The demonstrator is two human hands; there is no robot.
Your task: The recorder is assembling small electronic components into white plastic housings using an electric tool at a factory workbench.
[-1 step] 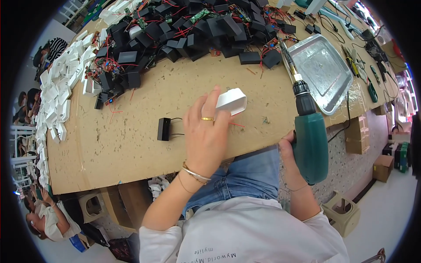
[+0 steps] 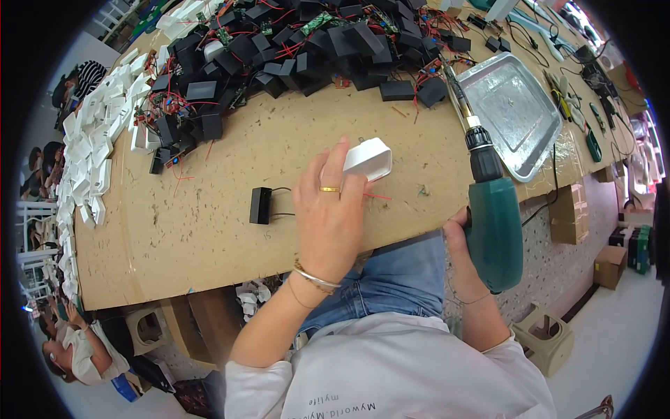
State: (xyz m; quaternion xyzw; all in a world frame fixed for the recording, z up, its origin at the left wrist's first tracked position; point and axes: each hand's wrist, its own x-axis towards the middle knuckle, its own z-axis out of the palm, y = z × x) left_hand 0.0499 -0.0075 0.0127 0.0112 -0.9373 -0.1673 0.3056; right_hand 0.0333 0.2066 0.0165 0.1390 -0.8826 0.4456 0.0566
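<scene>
My left hand (image 2: 328,199) is closed on a white plastic housing (image 2: 370,160) that rests on the cardboard-covered table. Thin red wires (image 2: 377,196) come out beside the fingertips. Left of this hand stands a small black box (image 2: 261,206), with two dark leads running from it under my palm. My right hand (image 2: 458,237) grips a green electric screwdriver (image 2: 494,230) at the table's front edge. Its long bit points away from me, over the near-left rim of a metal tray (image 2: 528,164). Most of the right fingers are hidden behind the tool.
Across the back lies a heap of black boxes (image 2: 244,52) with circuit boards and red wires. White housings (image 2: 94,140) pile up along the left side. Pliers (image 2: 558,98) and cables lie right of the tray. A plastic stool (image 2: 541,342) stands on the floor at right.
</scene>
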